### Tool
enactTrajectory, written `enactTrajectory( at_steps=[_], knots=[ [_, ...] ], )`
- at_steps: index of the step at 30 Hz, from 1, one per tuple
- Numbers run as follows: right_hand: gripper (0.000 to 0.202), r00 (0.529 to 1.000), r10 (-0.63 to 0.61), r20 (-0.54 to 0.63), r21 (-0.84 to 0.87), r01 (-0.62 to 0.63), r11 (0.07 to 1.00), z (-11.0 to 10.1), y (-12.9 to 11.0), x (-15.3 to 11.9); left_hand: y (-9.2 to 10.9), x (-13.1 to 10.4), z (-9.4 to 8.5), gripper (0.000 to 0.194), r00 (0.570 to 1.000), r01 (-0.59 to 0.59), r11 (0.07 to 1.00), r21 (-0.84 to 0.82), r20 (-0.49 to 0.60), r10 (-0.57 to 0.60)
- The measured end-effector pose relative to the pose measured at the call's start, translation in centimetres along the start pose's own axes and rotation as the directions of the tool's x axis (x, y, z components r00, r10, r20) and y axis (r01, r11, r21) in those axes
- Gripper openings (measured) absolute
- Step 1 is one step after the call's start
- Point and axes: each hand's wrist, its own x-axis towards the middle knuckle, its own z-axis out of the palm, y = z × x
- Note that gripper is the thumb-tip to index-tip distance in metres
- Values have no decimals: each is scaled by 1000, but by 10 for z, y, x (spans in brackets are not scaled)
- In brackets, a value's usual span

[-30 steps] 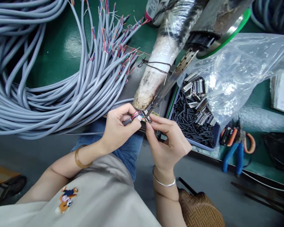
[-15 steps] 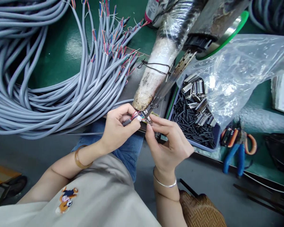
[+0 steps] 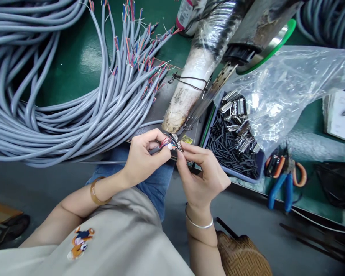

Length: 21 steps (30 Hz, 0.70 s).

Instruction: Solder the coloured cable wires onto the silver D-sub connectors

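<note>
My left hand (image 3: 145, 153) pinches the end of a grey cable (image 3: 154, 149), its thin coloured wires fanning out past my fingertips. A small metal multi-pin connector (image 3: 176, 142) is gripped between the thumb and fingers of my right hand (image 3: 202, 168). The wire ends meet the connector's pins, though fingers hide part of the contact. Just above it, the tip of a soldering iron (image 3: 186, 130) points down at the connector. Beside the iron, a thick tube wrapped in white and clear film (image 3: 186, 84) ends close over my hands.
Many grey cables (image 3: 74, 126) with stripped ends cover the left of the green table. At right, a bin (image 3: 247, 178) holds black sleeves (image 3: 230, 153) and metal connectors (image 3: 238, 115). A plastic bag (image 3: 287, 84), blue-handled pliers (image 3: 281, 188) and a spool with a green rim (image 3: 287, 42) lie nearby.
The view has shifted slightly, so the things at right appear a little further left. Both hands keep their grips, and the connector looks slightly turned under the iron's tip.
</note>
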Motion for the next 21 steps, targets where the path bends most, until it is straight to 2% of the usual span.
enactTrajectory(
  at_steps=[12,21],
  knots=[
    [20,1000,5,-15,-10,-5,1000,2,-1,-5,-5,-3,-1,13,997,-76,992,99,-18,78],
    [22,999,-42,-8,-76,41,996,1,-4,-8,-5,-2,1,11,991,-117,984,134,-45,124]
  ],
)
